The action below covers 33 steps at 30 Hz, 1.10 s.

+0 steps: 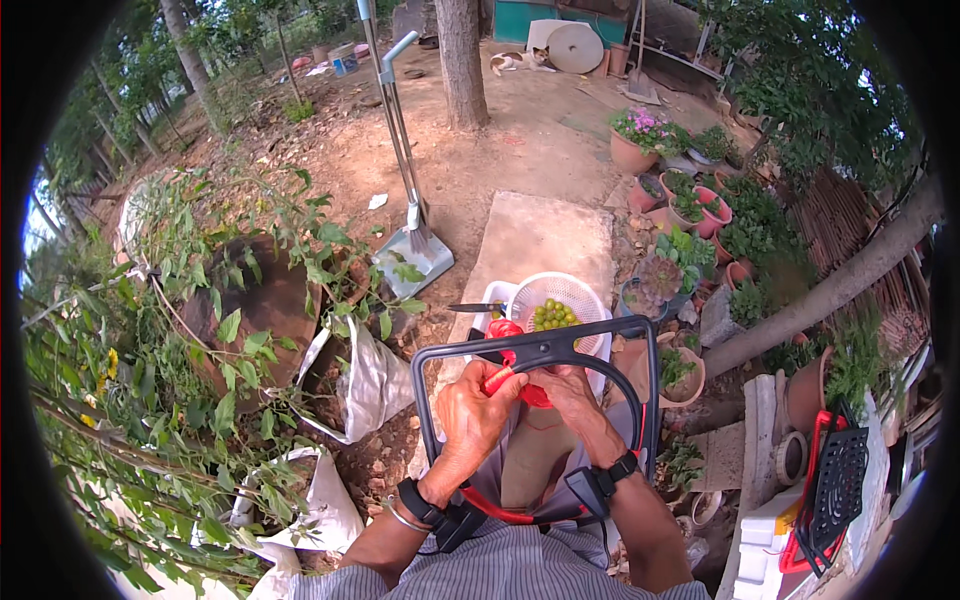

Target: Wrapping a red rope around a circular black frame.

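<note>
My left hand [472, 412] is closed round a short red piece [498, 380] that looks like a handle, its thumb lying along it. Close beside it, my right hand [568, 392] has its fingers bent in and pressed together; what they hold is hidden. Red plastic [537, 396] shows just below the fingers, between the hands. A black tubular frame [545, 348] with red lower parts surrounds both forearms. Beyond it, a white colander [563, 287] holds several green round fruits [553, 315]. A red item [503, 329] and a dark-bladed knife [477, 308] lie at a white tub left of the colander.
A broom and dustpan [415, 262] stand ahead on the left, near a tree trunk [461, 65]. Potted plants [632, 150] line the right side. White sacks [372, 385] and leafy plants lie at left. A cat [521, 62] rests far back on the dirt.
</note>
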Available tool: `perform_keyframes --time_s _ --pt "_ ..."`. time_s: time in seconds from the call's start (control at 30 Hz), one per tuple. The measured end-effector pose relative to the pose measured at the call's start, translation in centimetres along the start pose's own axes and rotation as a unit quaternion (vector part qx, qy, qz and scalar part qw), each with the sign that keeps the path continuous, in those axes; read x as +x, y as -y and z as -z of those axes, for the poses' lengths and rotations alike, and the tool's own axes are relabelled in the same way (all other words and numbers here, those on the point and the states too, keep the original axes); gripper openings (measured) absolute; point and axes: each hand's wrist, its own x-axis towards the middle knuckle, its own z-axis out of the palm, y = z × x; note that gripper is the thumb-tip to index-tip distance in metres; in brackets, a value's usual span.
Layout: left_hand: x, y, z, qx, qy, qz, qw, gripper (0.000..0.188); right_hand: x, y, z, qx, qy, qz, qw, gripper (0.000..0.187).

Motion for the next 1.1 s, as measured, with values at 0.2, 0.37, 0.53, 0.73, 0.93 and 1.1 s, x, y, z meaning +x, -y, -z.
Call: perform_keyframes --time_s 0.2,0.37,0.53,0.73,0.93,1.1 --pt "-0.2 -0.9 0.1 0.06 -0.014 0.024 0.998 0.051 1.7 -2.7 1.8 -0.126 0.058 0.053 0.989 0.017" --pt "-0.4 -0.3 -0.1 0.059 -0.03 0.016 0.998 0.071 0.9 -0.4 0.7 -0.048 0.156 -0.025 0.986 0.018" --pt "-0.5 -0.4 0.1 -0.033 -0.015 0.031 0.999 0.06 1.9 -0.2 -0.3 -0.243 0.155 0.154 0.945 0.024" --pt "-0.1 1.2 0.1 -0.158 -0.012 0.089 0.983 0.059 1.6 -2.6 -2.1 0.031 0.162 0.06 0.984 0.024" --pt "-0.6 0.9 0.2 -0.15 -0.034 0.095 0.984 0.066 1.3 -3.4 -2.9 0.255 0.19 -0.004 0.948 0.034" --pt "-0.7 0.7 0.5 -0.12 -0.04 0.089 0.988 0.067 1.9 -3.9 -2.2 0.241 0.232 -0.013 0.942 0.033"
